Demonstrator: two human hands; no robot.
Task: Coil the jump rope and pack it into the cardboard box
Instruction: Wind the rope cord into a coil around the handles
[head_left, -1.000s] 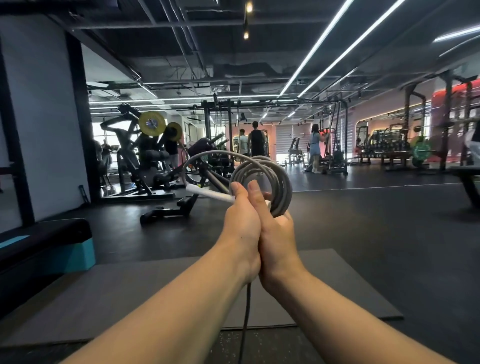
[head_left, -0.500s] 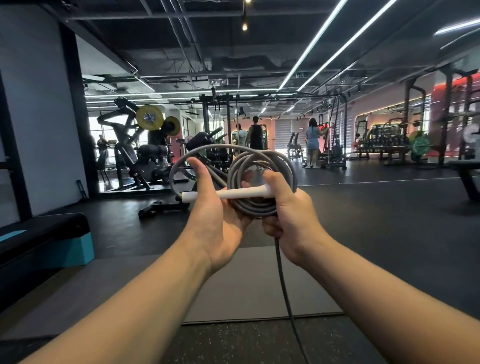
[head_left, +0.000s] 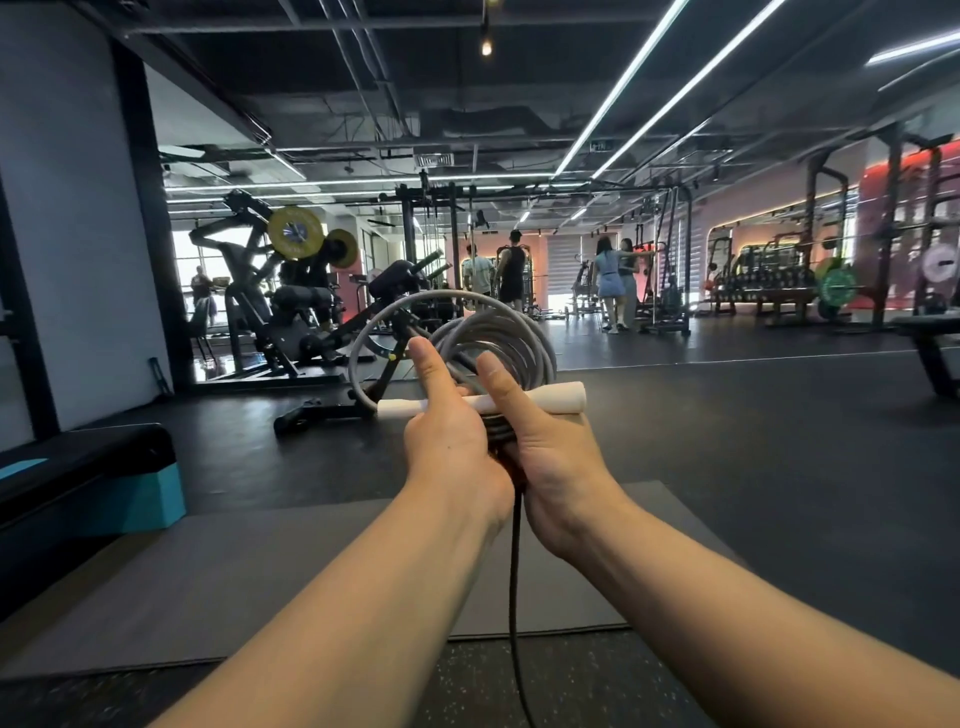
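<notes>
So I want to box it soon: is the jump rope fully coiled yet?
Not fully. Most of the jump rope sits looped in both hands, but one strand hangs loose below.

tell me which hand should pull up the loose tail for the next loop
Probably the right hand: the hanging tail drops beside its wrist, while the left hand pins the coil and white handle.

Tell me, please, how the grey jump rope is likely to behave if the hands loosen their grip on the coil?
The jump rope would probably spring open: its loops already differ in width, one bulging left. The tail hanging between the left hand and right hand looks limp, so it is likely floppy. The white handle seems rigid and might slide out.
</notes>
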